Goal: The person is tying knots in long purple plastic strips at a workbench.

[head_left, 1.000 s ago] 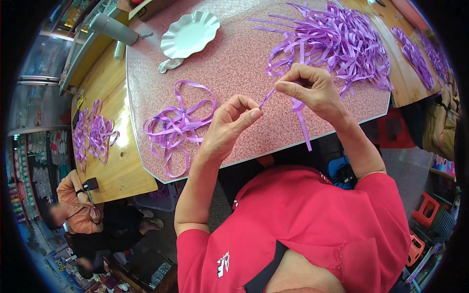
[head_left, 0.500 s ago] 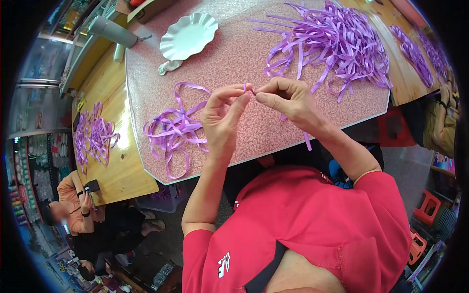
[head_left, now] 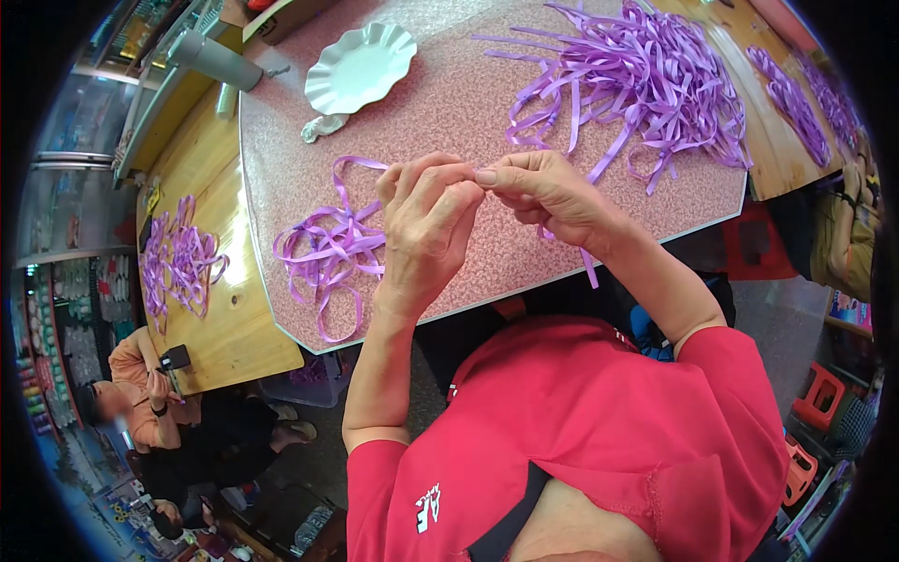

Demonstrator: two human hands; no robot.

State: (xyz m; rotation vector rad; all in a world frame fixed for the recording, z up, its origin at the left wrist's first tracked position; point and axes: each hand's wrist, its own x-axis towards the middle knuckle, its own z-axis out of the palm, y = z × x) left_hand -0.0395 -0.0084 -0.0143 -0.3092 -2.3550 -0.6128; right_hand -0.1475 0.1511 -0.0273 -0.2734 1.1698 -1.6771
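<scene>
My left hand (head_left: 428, 225) and my right hand (head_left: 548, 199) meet fingertip to fingertip above the pink patterned table mat (head_left: 440, 112). Both are closed in a pinch on a purple ribbon, mostly hidden by the fingers. Its loose tail (head_left: 589, 268) hangs below my right hand, past the mat's near edge. Left of my left hand lies a small heap of looped purple ribbons (head_left: 332, 245). Beyond my right hand, a large tangled pile of purple ribbons (head_left: 646, 80) spreads over the mat's far right.
A white scalloped plate (head_left: 361, 67) lies at the back, with a grey tumbler (head_left: 215, 61) left of it. More ribbons (head_left: 183, 258) rest on the wooden table at left, where a person in orange (head_left: 140, 384) sits. Red stools (head_left: 822, 398) stand at right.
My left hand has rolled over so that its back shows, and its fingers have closed in against my right fingertips. The bit of ribbon between them is now mostly covered.
</scene>
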